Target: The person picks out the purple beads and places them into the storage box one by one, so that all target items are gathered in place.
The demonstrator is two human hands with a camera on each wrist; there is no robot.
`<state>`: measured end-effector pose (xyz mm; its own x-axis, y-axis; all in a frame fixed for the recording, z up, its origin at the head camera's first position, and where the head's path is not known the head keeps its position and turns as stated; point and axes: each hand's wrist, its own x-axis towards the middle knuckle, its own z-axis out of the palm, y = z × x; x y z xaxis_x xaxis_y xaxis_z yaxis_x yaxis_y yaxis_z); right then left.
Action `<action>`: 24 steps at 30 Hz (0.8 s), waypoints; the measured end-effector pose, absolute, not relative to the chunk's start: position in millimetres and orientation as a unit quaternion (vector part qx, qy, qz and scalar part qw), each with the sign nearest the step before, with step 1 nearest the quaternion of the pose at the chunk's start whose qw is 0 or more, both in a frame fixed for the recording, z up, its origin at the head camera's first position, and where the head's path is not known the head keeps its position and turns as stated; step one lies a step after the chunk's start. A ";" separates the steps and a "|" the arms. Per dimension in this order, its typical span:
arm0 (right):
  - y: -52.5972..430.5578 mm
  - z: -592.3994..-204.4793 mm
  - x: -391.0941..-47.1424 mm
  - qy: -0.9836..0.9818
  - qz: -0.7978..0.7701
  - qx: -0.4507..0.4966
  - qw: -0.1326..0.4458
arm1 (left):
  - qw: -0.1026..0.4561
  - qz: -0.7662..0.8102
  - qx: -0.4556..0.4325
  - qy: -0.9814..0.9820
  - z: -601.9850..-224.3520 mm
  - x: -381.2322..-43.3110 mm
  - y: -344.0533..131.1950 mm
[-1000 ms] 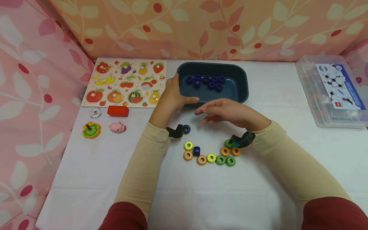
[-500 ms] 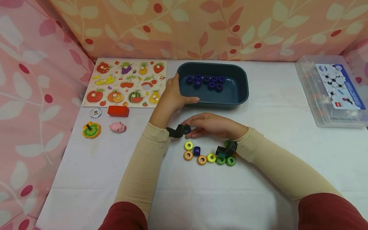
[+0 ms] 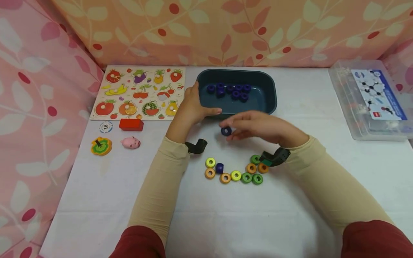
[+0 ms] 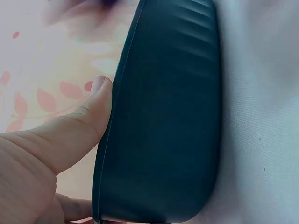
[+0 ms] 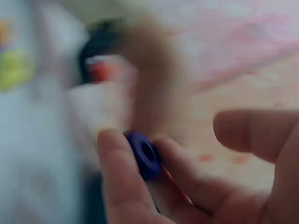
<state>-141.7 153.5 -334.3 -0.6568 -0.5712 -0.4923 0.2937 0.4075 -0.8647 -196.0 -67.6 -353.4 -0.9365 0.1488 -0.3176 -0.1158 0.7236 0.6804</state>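
My left hand (image 3: 193, 107) holds the near left corner of a dark teal plastic tub (image 3: 262, 102). In the left wrist view its thumb (image 4: 88, 114) lies against the tub's rim, and the other fingers are partly hidden. Several purple ring beads (image 3: 236, 94) lie inside the tub. Just in front of the tub, my right hand (image 3: 262, 127) pinches one purple bead (image 5: 144, 156) between its fingers, above the table. On the white cloth nearer me are yellow, orange and green beads (image 3: 246, 177), plus one purple bead (image 3: 219, 168) on its side.
A fruit puzzle board (image 3: 138, 93) lies left of the tub. In front of it are a red block (image 3: 131, 124), a poker chip (image 3: 105, 127), a toy pig (image 3: 130, 142) and a tree piece (image 3: 101, 146). A clear plastic case (image 3: 371, 100) sits far right.
My right hand reached left to the single purple bead on the cloth, picked it up, and has moved back right and toward the tub with it. The left hand stays on the tub.
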 end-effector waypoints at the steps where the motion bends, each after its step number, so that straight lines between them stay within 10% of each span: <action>1: 157.0 -324.5 -147.0 0.742 -0.544 -0.090 0.381 | 0.177 0.372 0.008 0.911 -353.4 -196.2 -68.0; 12: 153.0 -345.3 -219.2 0.652 -0.667 0.113 0.343 | 0.181 0.382 0.008 0.906 -355.8 -194.1 -66.8; 24: 155.4 -343.6 -217.8 0.671 -0.667 0.082 0.313 | 0.179 0.379 0.004 0.908 -353.4 -195.8 -65.5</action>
<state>-217.8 155.4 -343.6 -0.7904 -0.3077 -0.5297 0.5277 0.0971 -0.8438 -195.8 -65.5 -353.4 -0.9356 0.1431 -0.3229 -0.1286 0.7133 0.6889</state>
